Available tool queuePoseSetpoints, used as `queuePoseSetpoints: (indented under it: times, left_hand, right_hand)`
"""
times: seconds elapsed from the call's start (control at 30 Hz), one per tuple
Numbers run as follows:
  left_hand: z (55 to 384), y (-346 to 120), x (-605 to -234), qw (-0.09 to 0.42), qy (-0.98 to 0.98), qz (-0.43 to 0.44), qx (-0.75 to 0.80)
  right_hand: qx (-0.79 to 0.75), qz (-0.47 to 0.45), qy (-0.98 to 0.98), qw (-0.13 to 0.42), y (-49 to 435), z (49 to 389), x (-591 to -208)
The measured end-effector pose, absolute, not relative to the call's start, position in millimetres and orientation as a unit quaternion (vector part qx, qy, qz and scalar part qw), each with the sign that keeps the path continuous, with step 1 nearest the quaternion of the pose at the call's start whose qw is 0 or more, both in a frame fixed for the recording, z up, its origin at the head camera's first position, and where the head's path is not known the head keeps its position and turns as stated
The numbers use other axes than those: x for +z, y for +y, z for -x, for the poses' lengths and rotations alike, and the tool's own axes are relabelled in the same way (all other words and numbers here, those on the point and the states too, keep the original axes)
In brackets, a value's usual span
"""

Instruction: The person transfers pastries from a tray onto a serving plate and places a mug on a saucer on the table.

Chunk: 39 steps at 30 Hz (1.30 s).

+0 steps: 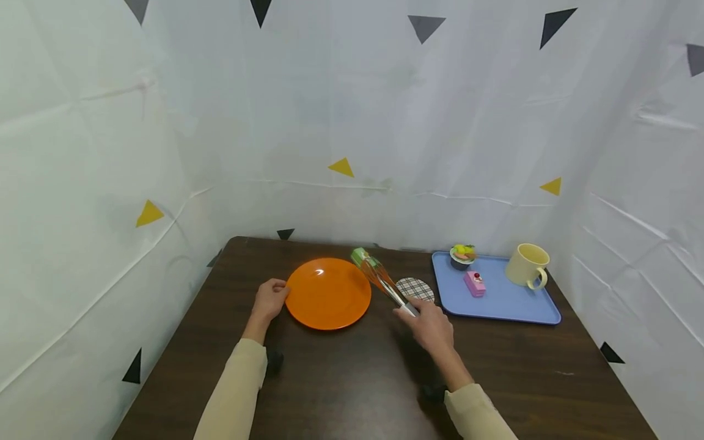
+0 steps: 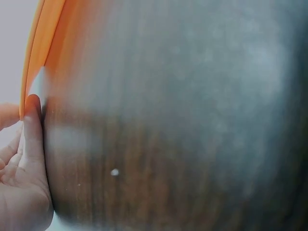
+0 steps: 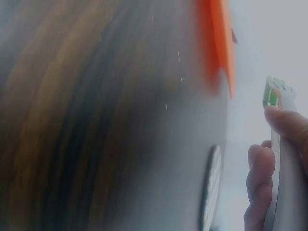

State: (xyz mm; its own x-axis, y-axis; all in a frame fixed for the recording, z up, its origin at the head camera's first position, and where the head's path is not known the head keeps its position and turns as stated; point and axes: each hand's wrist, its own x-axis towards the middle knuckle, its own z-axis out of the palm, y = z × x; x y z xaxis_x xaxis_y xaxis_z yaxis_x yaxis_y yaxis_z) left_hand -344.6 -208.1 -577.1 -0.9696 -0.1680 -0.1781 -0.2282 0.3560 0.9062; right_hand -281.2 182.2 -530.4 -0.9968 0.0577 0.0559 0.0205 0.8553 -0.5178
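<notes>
My left hand (image 1: 271, 299) pinches the left rim of an orange plate (image 1: 329, 293), the thumb above it and a finger beneath, as the left wrist view (image 2: 29, 159) shows. In my right hand (image 1: 431, 327) is a pair of tongs (image 1: 390, 287) with a silver handle and orange ends. Between the tong ends sits a green and white block (image 1: 360, 256), perhaps a toy cake slice, held above the table near the plate's upper right rim. The right wrist view catches that block (image 3: 271, 94) beyond the thumb.
Right of the plate lies a round checked coaster (image 1: 415, 289), partly behind the tongs. A blue tray (image 1: 506, 308) farther right bears a yellow mug (image 1: 525, 266), a pink cake piece (image 1: 475, 284) and a small dark cup (image 1: 461, 261) with a fruit topping. White sheeting surrounds the brown table (image 1: 341, 391).
</notes>
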Motion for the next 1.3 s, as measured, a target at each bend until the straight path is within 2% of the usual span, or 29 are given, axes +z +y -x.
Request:
queuePoseSetpoints:
  times: [0.23, 0.73, 1.3]
  left_hand:
    - [346, -212, -578, 0.039, 0.807, 0.125, 0.576]
    - [340, -212, -577, 0.025, 0.808, 0.115, 0.578]
    - [342, -210, -576, 0.014, 0.813, 0.111, 0.571]
  right_hand:
    - [0.259, -0.001, -0.965, 0.037, 161, 286, -531]
    - [0.257, -0.025, -0.966, 0.028, 115, 291, -538]
    - [0.256, -0.033, -0.966, 0.013, 95, 299, -538]
